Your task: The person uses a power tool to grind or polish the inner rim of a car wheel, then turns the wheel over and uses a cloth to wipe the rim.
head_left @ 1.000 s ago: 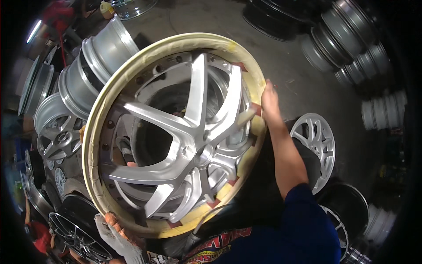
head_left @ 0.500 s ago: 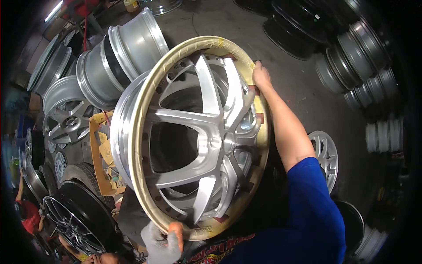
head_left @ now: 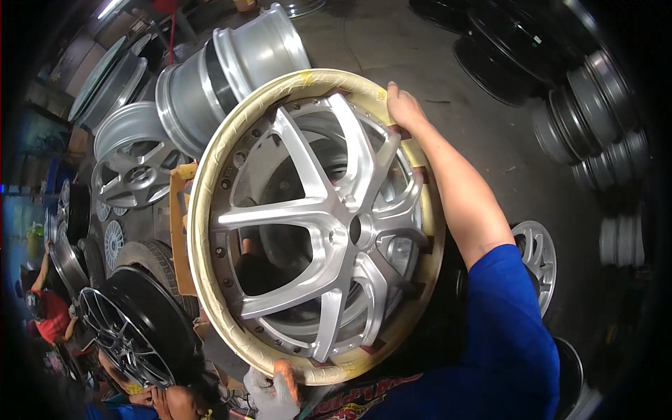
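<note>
In front of me a large silver alloy wheel [head_left: 311, 212] stands tilted, its split spokes facing up toward me. Cream masking tape [head_left: 201, 241] wraps its outer lip, with small dark red patches along the inner edge. My right hand [head_left: 406, 110], bare, is closed over the lip at the upper right, fingers partly hidden behind it. At the bottom of the lip, my left hand [head_left: 269, 393] grips in a grey glove with an orange thumb. Small bolts or holes ring the dark band inside the tape. What the wheel's underside rests on is hidden.
Silver wheel barrels [head_left: 262, 52] and a five-spoke wheel [head_left: 140, 173] lie at the left, near a yellowish box [head_left: 180, 245]. A black wheel [head_left: 129, 336] is lower left, with people [head_left: 52, 315] nearby. More wheels [head_left: 581, 105] stack at the right.
The wheel has turned so its spoked face shows more squarely, and its silver barrel on the left is hidden. Both hands keep their grip. The surroundings have shifted in view.
</note>
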{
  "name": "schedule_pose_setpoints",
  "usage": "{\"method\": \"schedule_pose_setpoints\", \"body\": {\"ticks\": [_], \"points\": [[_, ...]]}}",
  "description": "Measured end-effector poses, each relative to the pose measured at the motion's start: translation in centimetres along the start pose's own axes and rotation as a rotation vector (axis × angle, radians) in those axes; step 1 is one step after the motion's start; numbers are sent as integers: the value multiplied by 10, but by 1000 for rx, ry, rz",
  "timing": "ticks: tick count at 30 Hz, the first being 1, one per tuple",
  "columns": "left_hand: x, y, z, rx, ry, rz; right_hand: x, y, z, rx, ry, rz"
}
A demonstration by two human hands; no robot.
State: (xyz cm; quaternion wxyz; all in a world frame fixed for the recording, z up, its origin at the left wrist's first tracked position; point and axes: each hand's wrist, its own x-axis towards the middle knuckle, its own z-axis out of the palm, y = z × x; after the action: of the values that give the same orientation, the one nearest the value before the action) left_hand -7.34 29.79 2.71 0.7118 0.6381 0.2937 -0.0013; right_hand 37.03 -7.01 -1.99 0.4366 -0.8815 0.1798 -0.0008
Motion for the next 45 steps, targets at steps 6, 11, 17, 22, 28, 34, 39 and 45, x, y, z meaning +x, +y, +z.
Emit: {"method": "schedule_pose_setpoints", "body": {"ticks": [6, 11, 17, 22, 28, 34, 39, 45], "points": [[-14, 13, 10, 352, 1, 200, 15, -29, 48, -10, -135, 1], [-4, 56, 42, 351, -44, 99, 29, -38, 93, -71, -188, -19], [13, 70, 52, 617, -71, 122, 54, -29, 111, -224, -176, -94], [12, 78, 60, 432, -103, 128, 23, 2, 86, -127, -119, -288], [15, 89, 60, 280, -113, 10, -48, 169, 13, -316, -119, -59], [121, 148, 48, 619, 28, 439, -184, 186, -5, 297, -83, 375], [197, 211, 64, 497, -261, 239, -207, 195, 20, 447, -82, 296], [137, 157, 53, 303, -187, 241, -136, 192, -65, 27, -79, -42]]}}
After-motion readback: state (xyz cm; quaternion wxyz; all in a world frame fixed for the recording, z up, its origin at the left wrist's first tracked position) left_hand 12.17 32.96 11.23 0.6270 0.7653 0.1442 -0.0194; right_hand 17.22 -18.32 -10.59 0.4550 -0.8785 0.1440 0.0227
